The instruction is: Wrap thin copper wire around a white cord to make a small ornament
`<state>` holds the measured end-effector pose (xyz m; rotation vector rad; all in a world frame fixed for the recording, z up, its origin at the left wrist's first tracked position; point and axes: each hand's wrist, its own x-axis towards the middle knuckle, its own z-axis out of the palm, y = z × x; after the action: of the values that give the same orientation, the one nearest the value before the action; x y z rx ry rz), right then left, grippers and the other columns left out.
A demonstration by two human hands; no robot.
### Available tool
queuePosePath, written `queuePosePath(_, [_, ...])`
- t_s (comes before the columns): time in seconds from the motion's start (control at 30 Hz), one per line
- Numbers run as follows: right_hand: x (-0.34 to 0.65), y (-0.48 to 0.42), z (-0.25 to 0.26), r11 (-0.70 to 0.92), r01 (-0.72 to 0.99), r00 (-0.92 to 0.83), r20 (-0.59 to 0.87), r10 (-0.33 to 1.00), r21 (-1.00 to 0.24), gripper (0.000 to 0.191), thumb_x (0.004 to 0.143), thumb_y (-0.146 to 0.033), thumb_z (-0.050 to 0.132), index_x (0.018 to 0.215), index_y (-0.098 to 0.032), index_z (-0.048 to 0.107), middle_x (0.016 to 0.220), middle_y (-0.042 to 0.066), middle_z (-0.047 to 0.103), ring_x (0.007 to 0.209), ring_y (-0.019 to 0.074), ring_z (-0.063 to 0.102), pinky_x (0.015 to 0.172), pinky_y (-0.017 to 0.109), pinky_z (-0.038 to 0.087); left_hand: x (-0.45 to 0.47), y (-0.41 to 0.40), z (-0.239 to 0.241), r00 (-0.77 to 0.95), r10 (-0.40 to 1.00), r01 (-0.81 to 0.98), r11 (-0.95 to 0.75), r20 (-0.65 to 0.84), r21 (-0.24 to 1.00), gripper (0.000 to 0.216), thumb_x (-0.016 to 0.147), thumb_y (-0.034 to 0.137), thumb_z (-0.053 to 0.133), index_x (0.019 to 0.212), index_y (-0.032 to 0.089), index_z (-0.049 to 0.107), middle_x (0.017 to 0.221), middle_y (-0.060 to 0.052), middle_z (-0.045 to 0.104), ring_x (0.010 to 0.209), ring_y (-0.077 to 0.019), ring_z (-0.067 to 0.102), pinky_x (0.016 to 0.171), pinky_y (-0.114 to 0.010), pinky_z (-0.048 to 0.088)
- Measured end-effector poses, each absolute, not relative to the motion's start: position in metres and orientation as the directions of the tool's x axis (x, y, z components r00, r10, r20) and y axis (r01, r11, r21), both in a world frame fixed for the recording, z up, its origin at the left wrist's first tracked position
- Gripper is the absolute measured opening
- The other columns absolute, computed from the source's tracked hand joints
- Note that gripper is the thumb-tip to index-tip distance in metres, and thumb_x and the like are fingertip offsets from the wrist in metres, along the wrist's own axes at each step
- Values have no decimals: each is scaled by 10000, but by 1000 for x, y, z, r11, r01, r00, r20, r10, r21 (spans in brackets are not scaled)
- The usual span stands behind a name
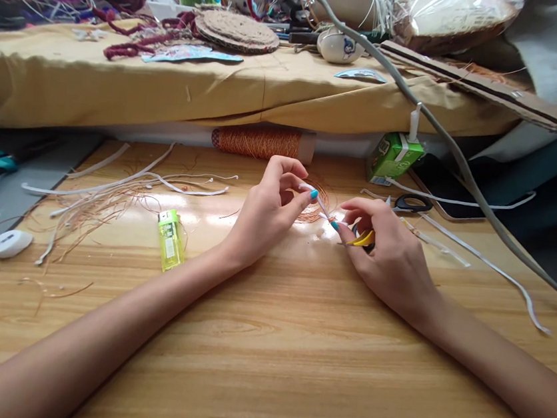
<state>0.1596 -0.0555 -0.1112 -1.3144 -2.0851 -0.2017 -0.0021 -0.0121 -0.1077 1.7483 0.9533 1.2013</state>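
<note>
My left hand (279, 202) pinches one end of a short white strip (323, 206) between thumb and fingers. The strip's other end is between the thumb and fingers of my right hand (379, 247), so it runs slanting between both hands. A yellow and black object (361, 238), perhaps a small cutter, shows under my right fingers; whether it is gripped I cannot tell. Behind the hands lies a coil of thin orange-brown cord (321, 190), partly hidden. A yellow-green lighter (170, 240) lies left of my left hand.
Loose white strips (94, 193) and thin cord ends spread at the left. A cone of orange cord (260, 143) lies under the cloth-covered shelf (171, 89). A green drink carton (393, 158), dark-handled scissors (412, 203) and a hanging grey cable (448, 134) are right.
</note>
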Motion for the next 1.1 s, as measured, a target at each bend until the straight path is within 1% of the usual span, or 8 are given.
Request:
queuePosePath(0.1, [160, -56, -111, 447, 859, -214, 617, 757, -251, 225, 779, -217, 446, 1003, -201, 430, 778, 15, 545, 648, 122, 517, 587, 261, 424, -3, -13, -107, 309, 869, 160, -447, 385, 880, 169, 748, 170, 456, 914, 180, 429, 761, 16, 557, 578, -41, 509, 516, -158, 390])
queuePosePath(0.23, [159, -55, -109, 421, 859, -146, 648, 747, -291, 224, 773, -215, 452, 995, -203, 431, 805, 25, 527, 660, 124, 510, 587, 268, 427, -3, -16, -103, 394, 821, 215, -519, 413, 827, 124, 715, 201, 498, 826, 148, 512, 777, -8, 577, 599, -53, 503, 498, -158, 371])
queuePosePath(0.37, [160, -53, -109, 388, 863, -97, 646, 757, -325, 236, 765, -221, 457, 999, -209, 426, 818, 28, 514, 677, 133, 510, 599, 284, 432, -4, -20, -101, 473, 784, 239, -554, 403, 798, 159, 713, 201, 468, 847, 142, 530, 799, -16, 591, 603, -59, 500, 505, -165, 370])
queuePosePath(0.53, [161, -52, -110, 395, 859, -97, 653, 751, -327, 214, 764, -230, 460, 975, -220, 427, 817, 25, 504, 698, 143, 513, 620, 294, 433, -6, -22, -96, 578, 732, 243, -578, 362, 779, 210, 742, 215, 395, 886, 146, 532, 810, -15, 597, 674, -85, 519, 581, -192, 396])
queuePosePath(0.67, [160, -53, -109, 416, 851, -106, 671, 734, -321, 173, 781, -224, 433, 953, -233, 437, 806, 25, 497, 695, 145, 512, 609, 291, 427, -5, -22, -94, 590, 742, 312, -573, 318, 758, 265, 802, 285, 324, 848, 151, 547, 739, -4, 596, 633, -79, 505, 583, -196, 381])
queuePosePath(0.8, [159, -54, -108, 455, 836, -138, 685, 715, -307, 170, 787, -203, 423, 952, -240, 439, 788, 20, 487, 676, 141, 508, 581, 284, 419, -3, -19, -101, 570, 756, 392, -594, 321, 702, 201, 775, 296, 418, 845, 151, 537, 715, 1, 595, 581, -65, 481, 544, -182, 346])
queuePosePath(0.93, [159, -56, -106, 482, 822, -152, 699, 699, -303, 151, 796, -213, 416, 933, -260, 460, 788, 26, 493, 649, 145, 503, 562, 292, 412, -1, -16, -109, 638, 722, 459, -636, 268, 620, 163, 763, 271, 449, 862, 174, 534, 694, 15, 590, 559, -64, 468, 513, -178, 311])
queuePosePath(1.1, [158, -60, -104, 510, 820, -171, 741, 649, -258, 164, 802, -232, 414, 948, -281, 471, 800, 38, 512, 708, 174, 516, 577, 313, 412, -1, -17, -109, 689, 683, 497, -689, 242, 528, 281, 777, 417, 407, 800, 181, 557, 694, 6, 590, 579, -78, 482, 519, -191, 309])
